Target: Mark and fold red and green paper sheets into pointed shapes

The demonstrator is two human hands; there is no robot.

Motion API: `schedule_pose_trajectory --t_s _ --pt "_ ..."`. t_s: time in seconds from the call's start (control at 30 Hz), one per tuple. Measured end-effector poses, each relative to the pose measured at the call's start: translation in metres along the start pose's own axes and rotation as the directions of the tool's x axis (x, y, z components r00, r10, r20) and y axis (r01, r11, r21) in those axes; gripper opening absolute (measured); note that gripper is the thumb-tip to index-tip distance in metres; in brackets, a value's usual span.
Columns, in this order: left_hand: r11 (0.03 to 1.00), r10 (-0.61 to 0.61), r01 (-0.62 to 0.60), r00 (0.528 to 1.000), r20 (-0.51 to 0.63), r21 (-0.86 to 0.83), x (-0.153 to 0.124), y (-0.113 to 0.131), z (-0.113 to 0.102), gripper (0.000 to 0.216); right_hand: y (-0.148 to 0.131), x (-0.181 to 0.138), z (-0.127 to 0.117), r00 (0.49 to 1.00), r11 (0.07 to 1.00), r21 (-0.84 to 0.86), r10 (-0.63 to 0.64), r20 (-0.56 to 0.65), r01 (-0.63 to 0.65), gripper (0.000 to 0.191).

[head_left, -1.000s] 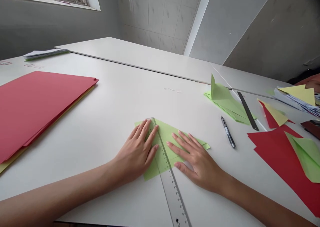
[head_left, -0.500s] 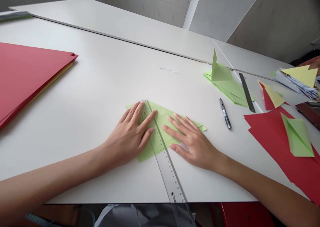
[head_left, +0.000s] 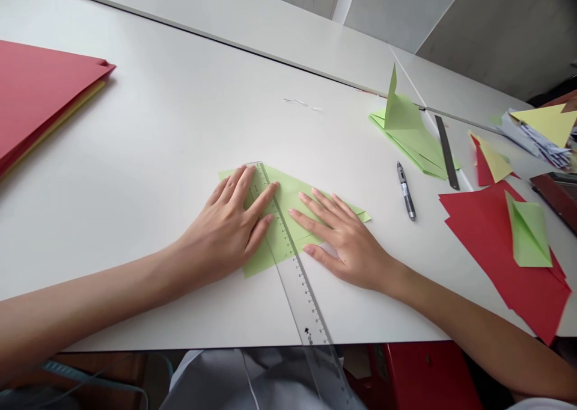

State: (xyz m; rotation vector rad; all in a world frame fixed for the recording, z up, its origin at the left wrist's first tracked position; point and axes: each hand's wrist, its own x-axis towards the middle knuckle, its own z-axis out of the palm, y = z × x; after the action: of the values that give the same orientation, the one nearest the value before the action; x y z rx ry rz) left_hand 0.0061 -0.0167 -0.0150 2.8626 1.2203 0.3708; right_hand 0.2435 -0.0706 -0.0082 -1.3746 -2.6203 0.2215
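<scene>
A clear plastic ruler (head_left: 295, 266) lies slantwise across a folded sheet of light green paper (head_left: 288, 196), its lower end sticking out past the table's front edge. My left hand (head_left: 232, 223) rests flat with spread fingers on the ruler's upper part and the paper's left side. To the right of the ruler, my right hand (head_left: 345, 235) lies flat on the paper, fingers apart. Part of the paper is hidden under both hands.
Right of my hands lie a pen (head_left: 406, 190), a dark ruler (head_left: 447, 151), folded green paper (head_left: 410, 133), red sheets (head_left: 496, 241) and a small green folded piece (head_left: 529, 232). A red paper stack (head_left: 40, 91) sits at left. The white table (head_left: 171, 127) ends near my body.
The view has tilted slightly downward, so everything on the table appears a little higher. Both hands, the ruler and the green paper keep nearly the same places relative to each other.
</scene>
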Motion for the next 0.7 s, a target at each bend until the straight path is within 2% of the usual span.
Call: schedule_pose_trajectory --t_s 0.7 --pt "1.000 0.007 -0.007 1.000 -0.028 -0.013 -0.0010 -0.0006 0.0010 0.056 -0.0034 0.0008 0.0007 0.998 0.999 0.034 0.004 -0.056 -0.002 0.049"
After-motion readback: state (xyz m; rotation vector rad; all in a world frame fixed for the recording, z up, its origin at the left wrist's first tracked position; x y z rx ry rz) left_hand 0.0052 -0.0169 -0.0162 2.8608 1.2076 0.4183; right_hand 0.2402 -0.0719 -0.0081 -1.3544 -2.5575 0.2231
